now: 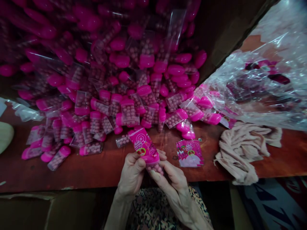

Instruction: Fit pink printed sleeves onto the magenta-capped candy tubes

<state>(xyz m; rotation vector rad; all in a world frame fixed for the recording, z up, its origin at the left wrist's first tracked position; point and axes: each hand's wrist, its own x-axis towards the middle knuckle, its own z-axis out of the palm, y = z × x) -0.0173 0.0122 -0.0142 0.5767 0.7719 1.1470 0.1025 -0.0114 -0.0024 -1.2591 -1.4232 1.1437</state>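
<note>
Between my two hands is a clear candy container [155, 168] of pink balls, with a printed pink sleeve [145, 145] partly over its upper part. My left hand [131, 172] pinches the sleeve's lower left edge between thumb and fingers. My right hand [171, 179] grips the container's bare lower end, thumb across the front. To the right of my hands lies a small stack of flat pink sleeves [190, 153] on the red-brown table. Just beyond the held container, several unsleeved candy containers [128, 111] with pink caps lie in a heap.
A dark box [230, 35] tilts open at the back, containers spilling from it onto the table [107, 171]. A crumpled beige cloth [242, 150] lies at the right, near clear plastic wrapping [263, 92]. A pale rounded object [5, 136] shows at the left edge.
</note>
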